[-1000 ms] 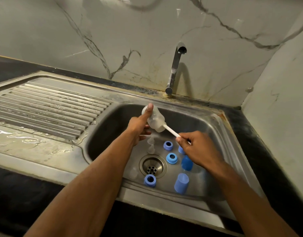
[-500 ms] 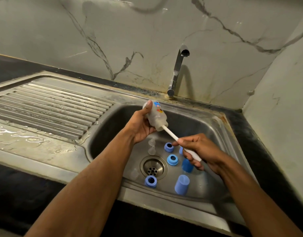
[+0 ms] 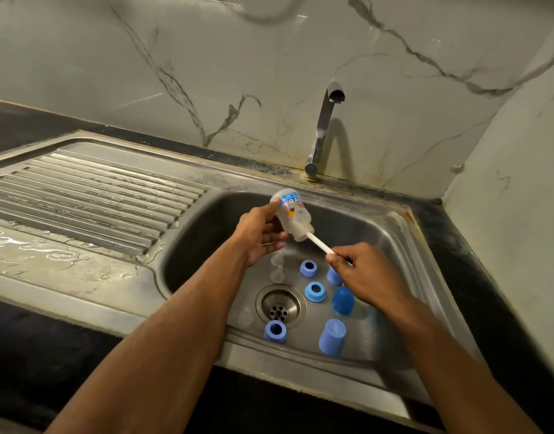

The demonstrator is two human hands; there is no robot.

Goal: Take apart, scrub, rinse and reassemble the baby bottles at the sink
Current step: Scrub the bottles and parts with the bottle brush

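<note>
Head view, from over the person's shoulders: at far left the ribbed draining board (image 3: 91, 195) slopes toward the basin, and a film of water (image 3: 34, 245) pools on the flat steel in front of it. Next comes the sink (image 3: 407, 245), its basin sunk into a dark countertop (image 3: 28, 349).

Above the basin the left hand (image 3: 256, 236) grips a small clear baby bottle (image 3: 292, 216), thumb lying along its upper side and fingers curled beneath. The bottle is tilted, base up and to the left, mouth down and to the right, with a colourful print on its wall. A white brush handle (image 3: 319, 244) runs out of the mouth.

On the basin floor below sit two clear teats (image 3: 277, 267), one just behind the other, and a third clear piece (image 3: 246, 316) left of the drain (image 3: 280, 305). Three blue screw rings lie around the drain: one behind (image 3: 307, 268), one beside it (image 3: 315, 291), one in front (image 3: 275, 331). Right of them stand blue caps, a pale one nearest the front wall (image 3: 332, 336) and a darker one (image 3: 343, 300) behind it; another blue piece is half hidden by the right hand.

The tap (image 3: 322, 126) rises behind the basin against the marble wall (image 3: 144, 57).

The right hand (image 3: 363, 277) pinches the lower end of the brush handle, fingers closed tightly round it.
</note>
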